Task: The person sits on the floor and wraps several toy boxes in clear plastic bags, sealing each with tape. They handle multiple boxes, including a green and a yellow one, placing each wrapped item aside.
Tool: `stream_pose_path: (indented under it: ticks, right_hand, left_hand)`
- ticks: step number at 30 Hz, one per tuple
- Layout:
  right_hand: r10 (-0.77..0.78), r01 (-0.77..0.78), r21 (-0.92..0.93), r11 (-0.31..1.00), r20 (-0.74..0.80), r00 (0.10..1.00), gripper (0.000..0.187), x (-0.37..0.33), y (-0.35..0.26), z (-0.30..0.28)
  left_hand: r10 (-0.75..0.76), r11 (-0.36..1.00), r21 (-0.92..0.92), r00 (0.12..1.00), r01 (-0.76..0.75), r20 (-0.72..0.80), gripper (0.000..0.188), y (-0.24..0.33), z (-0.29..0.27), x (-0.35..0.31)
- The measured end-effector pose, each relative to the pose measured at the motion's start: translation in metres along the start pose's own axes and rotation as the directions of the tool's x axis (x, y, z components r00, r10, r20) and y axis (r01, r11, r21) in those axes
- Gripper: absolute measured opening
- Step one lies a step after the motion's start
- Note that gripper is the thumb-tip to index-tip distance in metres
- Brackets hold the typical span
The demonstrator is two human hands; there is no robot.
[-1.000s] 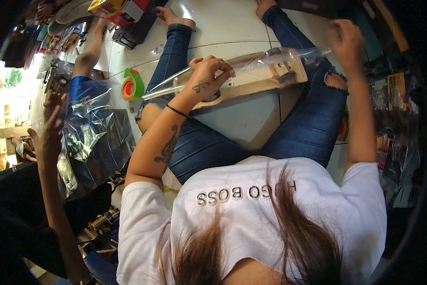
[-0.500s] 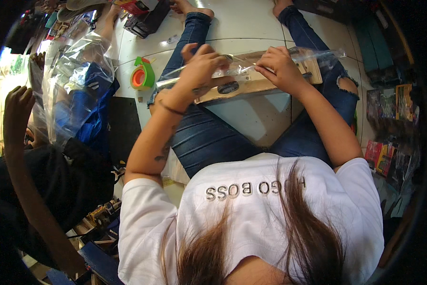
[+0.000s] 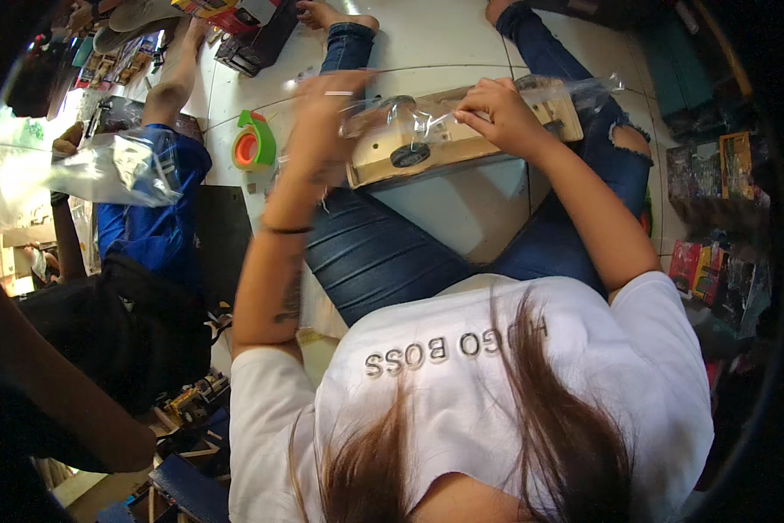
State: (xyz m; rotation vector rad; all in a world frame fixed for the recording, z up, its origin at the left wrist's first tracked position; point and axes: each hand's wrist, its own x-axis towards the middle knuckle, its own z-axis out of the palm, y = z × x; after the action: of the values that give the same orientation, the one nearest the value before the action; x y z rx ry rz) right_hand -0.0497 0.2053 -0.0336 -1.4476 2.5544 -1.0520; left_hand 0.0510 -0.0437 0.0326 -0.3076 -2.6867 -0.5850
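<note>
A long light-wood piece with black wheels, like a toy vehicle (image 3: 461, 150), lies across between my legs, partly covered by clear plastic film (image 3: 422, 122). One black wheel (image 3: 410, 155) shows on its near side. My right hand (image 3: 501, 113) is closed in a pinch on the film above the piece's middle. The film's loose end sticks out past the right end of the wood. My left hand (image 3: 326, 109) is smeared by motion above the left end; its fingers do not show clearly.
A green tape dispenser (image 3: 252, 142) with an orange core stands on the tiled floor to the left. Further left, another person in blue shorts (image 3: 156, 174) handles a clear plastic bag (image 3: 126, 170). Small packaged goods (image 3: 710, 270) line the right side. A dark box (image 3: 257, 44) sits at the far left.
My left hand has lifted away from the wood, up and to the left. My right hand keeps its pinch on the film. The other person's plastic bag has swung lower and left.
</note>
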Motion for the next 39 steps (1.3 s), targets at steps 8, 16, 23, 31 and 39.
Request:
stream_pose_path:
  ticks: [8,16,23,31,39]
  right_hand:
    - [-0.048,0.047,-0.076,0.996,-0.011,0.999,0.016,0.0,0.005,0.001]
    - [-0.12,0.203,-0.408,0.89,0.219,0.968,0.017,-0.03,0.056,-0.081]
    - [0.029,-0.066,-0.751,0.657,-0.063,0.998,0.028,-0.078,0.078,-0.178]
    - [-0.145,0.131,-0.412,0.901,-0.001,0.99,0.014,-0.016,0.0,-0.001]
    - [-0.044,0.063,-0.177,0.982,0.112,0.993,0.011,-0.012,0.033,0.011]
  left_hand:
    - [0.249,0.964,-0.183,0.894,-0.193,0.371,0.019,0.014,0.093,0.026]
    - [0.243,0.939,-0.324,0.89,-0.117,0.385,0.02,0.008,0.091,0.029]
    - [0.218,0.934,-0.347,0.897,-0.079,0.383,0.021,0.009,0.09,0.028]
    - [0.166,0.978,-0.187,0.904,-0.098,0.394,0.016,0.025,0.092,0.028]
    - [0.151,0.96,0.166,0.914,-0.226,0.376,0.025,0.046,0.127,0.021]
